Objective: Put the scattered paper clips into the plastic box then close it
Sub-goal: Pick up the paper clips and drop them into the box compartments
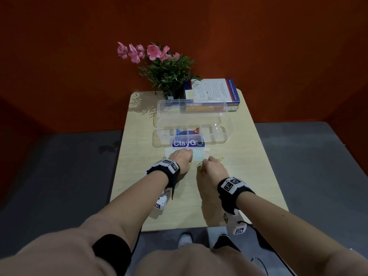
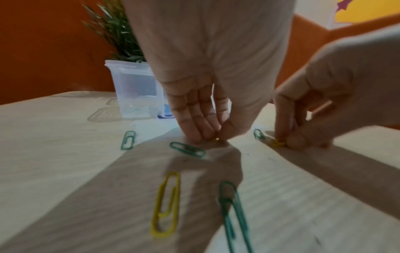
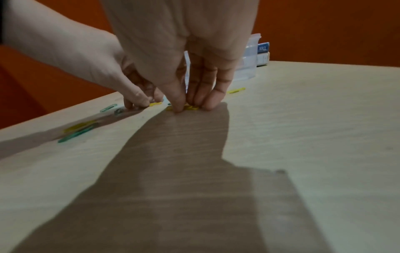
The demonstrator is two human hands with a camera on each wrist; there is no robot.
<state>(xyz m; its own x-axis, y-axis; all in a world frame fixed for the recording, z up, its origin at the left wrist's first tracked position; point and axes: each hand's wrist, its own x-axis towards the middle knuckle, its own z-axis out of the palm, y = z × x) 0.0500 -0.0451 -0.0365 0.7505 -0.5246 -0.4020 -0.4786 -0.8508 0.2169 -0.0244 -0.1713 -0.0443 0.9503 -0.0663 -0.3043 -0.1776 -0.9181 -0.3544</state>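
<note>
The clear plastic box [image 1: 223, 134] stands open in the middle of the table, its lid [image 1: 191, 108] raised, with blue, red and silver clips in its left compartments. My left hand [image 2: 213, 138] is down on the table in front of it and pinches a yellow paper clip [image 2: 215, 139]. Just to its right, my right hand [image 3: 186, 107] pinches another yellow paper clip [image 3: 191, 107] against the tabletop. Loose around them lie green clips [image 2: 187, 149] [image 2: 128, 140] [image 2: 234, 217], a yellow clip [image 2: 166, 205], and another yellow clip [image 3: 237, 90] further right.
A potted plant with pink flowers [image 1: 169, 72] and a stack of books [image 1: 215, 96] stand at the table's far edge behind the box. A blue ClayGo label [image 1: 187, 143] lies at the box's front. The beige table [image 1: 249, 186] is narrow, with grey floor on both sides.
</note>
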